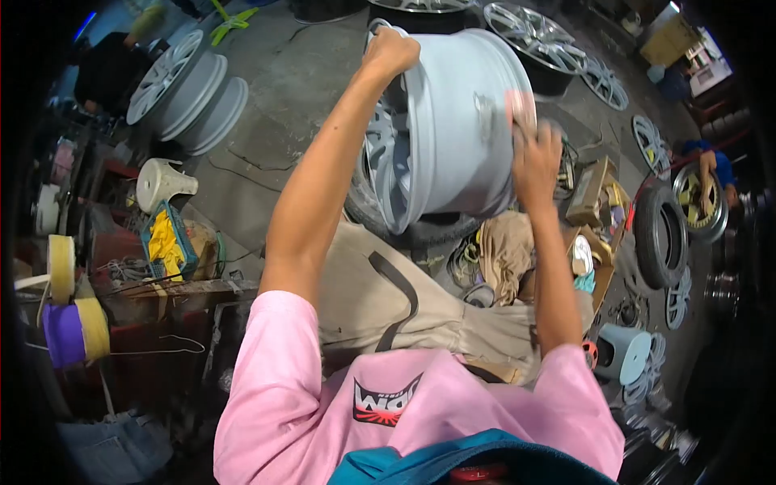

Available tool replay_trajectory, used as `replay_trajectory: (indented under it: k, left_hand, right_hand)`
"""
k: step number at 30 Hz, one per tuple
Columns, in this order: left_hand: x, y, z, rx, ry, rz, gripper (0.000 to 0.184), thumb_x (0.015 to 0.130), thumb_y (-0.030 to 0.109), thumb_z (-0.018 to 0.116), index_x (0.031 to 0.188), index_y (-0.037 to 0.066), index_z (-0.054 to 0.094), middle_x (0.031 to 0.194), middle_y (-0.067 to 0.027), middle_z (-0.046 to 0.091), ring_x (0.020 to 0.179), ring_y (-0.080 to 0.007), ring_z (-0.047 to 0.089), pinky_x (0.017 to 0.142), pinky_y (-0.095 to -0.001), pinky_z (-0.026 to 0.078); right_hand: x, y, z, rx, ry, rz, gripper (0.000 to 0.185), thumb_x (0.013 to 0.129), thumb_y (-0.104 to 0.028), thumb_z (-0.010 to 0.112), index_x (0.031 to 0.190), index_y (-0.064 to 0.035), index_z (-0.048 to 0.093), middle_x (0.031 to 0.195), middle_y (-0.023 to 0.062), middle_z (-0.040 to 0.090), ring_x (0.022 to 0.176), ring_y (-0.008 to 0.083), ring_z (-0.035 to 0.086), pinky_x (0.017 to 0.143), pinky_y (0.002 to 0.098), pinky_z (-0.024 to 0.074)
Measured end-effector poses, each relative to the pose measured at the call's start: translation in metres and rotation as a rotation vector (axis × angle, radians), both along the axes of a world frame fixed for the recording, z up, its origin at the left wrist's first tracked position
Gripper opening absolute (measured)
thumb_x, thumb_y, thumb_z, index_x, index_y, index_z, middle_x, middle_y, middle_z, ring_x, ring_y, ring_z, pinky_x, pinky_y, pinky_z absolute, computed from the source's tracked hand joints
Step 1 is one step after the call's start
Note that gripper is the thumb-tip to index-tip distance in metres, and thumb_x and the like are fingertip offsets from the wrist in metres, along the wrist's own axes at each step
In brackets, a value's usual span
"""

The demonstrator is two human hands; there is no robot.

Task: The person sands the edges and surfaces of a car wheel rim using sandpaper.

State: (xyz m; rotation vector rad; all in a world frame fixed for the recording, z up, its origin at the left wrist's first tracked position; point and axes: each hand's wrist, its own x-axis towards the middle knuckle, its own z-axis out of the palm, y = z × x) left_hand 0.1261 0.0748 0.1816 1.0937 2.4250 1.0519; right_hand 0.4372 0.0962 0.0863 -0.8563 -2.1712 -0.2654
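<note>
A light grey wheel rim (461, 113) is tilted on its side in front of my legs, its spokes facing left. Beneath it lies a black tyre (440, 230). My left hand (392, 52) is closed over the rim's upper left edge. At the right edge of the barrel is my right hand (536, 166), its fingers smeared by motion. Against the metal at those fingertips is a small reddish sheet (520, 105), too blurred to name exactly. A dull, darker patch marks the barrel beside it.
Stacked rims (194, 105) stand at left, near a white stool (162, 184) and a blue basket (171, 242) with yellow cloth. More rims (533, 36) lie behind. Cardboard boxes (590, 194), a tyre (661, 234) and a light blue stool (622, 354) are at right. Another person's hand (708, 166) touches a rim.
</note>
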Motion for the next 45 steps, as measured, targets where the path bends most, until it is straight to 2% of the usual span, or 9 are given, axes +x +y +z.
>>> replay_trajectory:
  k: [1,4,6,10,26,31,36,43,45]
  left_hand:
    - [-0.013,0.007,0.001,-0.003,0.051,-0.023,0.081,0.082,0.022,0.058,0.147,-0.02,0.032,0.146,-0.0374,0.05,0.139,-0.0434,0.051,0.116,-0.0456,0.042]
    - [-0.043,0.045,0.012,0.019,-0.057,0.026,0.076,0.08,0.022,0.059,0.144,-0.015,0.044,0.143,-0.0325,0.056,0.137,-0.0425,0.053,0.116,-0.0456,0.041]
    - [-0.051,0.072,0.012,-0.032,0.211,0.004,0.051,0.08,0.03,0.059,0.107,-0.011,0.072,0.114,-0.0294,0.073,0.113,-0.0408,0.07,0.096,-0.045,0.053]
    - [-0.063,0.1,-0.002,-0.225,0.18,0.029,0.047,0.08,0.022,0.059,0.12,0.0,0.073,0.13,-0.0219,0.069,0.127,-0.0382,0.063,0.108,-0.0427,0.048]
    - [-0.058,0.088,0.003,-0.304,0.199,0.023,0.044,0.086,0.019,0.058,0.121,-0.005,0.07,0.132,-0.026,0.067,0.126,-0.04,0.064,0.106,-0.0436,0.05]
    - [-0.058,0.088,0.007,-0.342,0.154,0.004,0.042,0.087,0.018,0.058,0.121,-0.004,0.07,0.131,-0.0255,0.067,0.126,-0.0396,0.064,0.106,-0.0441,0.05]
    - [-0.06,0.088,0.005,-0.325,0.18,-0.026,0.041,0.087,0.018,0.059,0.121,-0.004,0.07,0.131,-0.0247,0.068,0.126,-0.0388,0.064,0.106,-0.0441,0.051]
    - [-0.068,0.091,-0.002,-0.337,0.195,-0.012,0.041,0.087,0.017,0.058,0.121,-0.002,0.071,0.13,-0.0228,0.069,0.127,-0.0373,0.064,0.106,-0.0443,0.05]
    - [-0.07,0.089,-0.002,-0.344,0.164,0.019,0.041,0.088,0.017,0.058,0.121,-0.002,0.071,0.131,-0.0227,0.069,0.127,-0.0375,0.064,0.106,-0.0445,0.05]
  right_hand:
    - [0.015,-0.013,-0.019,-0.033,0.0,0.003,0.039,0.096,-0.018,0.062,0.134,-0.0143,0.069,0.109,0.012,0.059,0.099,0.0339,0.053,0.086,0.0453,0.0447]
    - [0.02,-0.01,-0.019,-0.046,0.057,0.078,0.046,0.092,-0.014,0.063,0.138,-0.0116,0.066,0.106,0.0101,0.058,0.098,0.0321,0.053,0.086,0.0447,0.0435]
    - [-0.003,0.012,0.008,0.003,-0.003,-0.017,0.046,0.092,-0.014,0.063,0.138,-0.0111,0.067,0.104,0.0095,0.058,0.098,0.0311,0.053,0.085,0.0442,0.0424]
    - [-0.013,0.024,0.02,-0.051,0.03,-0.006,0.045,0.091,-0.014,0.063,0.136,-0.0095,0.067,0.105,0.0101,0.058,0.099,0.0311,0.053,0.083,0.0434,0.0412]
    - [0.026,-0.015,-0.004,-0.035,-0.116,-0.082,0.056,0.083,-0.011,0.065,0.139,-0.0125,0.066,0.102,0.0079,0.057,0.098,0.028,0.053,0.082,0.0418,0.0381]
    - [-0.018,0.051,0.048,0.047,-0.2,0.012,0.05,0.083,-0.01,0.063,0.133,-0.009,0.066,0.102,0.0063,0.059,0.1,0.028,0.054,0.082,0.0411,0.0389]
    - [0.024,0.0,0.01,0.017,-0.197,0.013,0.056,0.081,-0.009,0.067,0.137,-0.0081,0.065,0.101,0.006,0.057,0.099,0.0272,0.053,0.081,0.0415,0.0383]
    - [-0.017,0.053,0.059,-0.062,-0.049,0.082,0.038,0.089,-0.012,0.064,0.127,-0.0042,0.069,0.095,0.0093,0.056,0.093,0.0292,0.055,0.082,0.043,0.0416]
    - [-0.016,0.075,0.076,-0.36,0.329,0.199,0.029,0.099,-0.02,0.063,0.12,-0.0018,0.07,0.097,0.0074,0.064,0.094,0.0268,0.061,0.083,0.0417,0.0469]
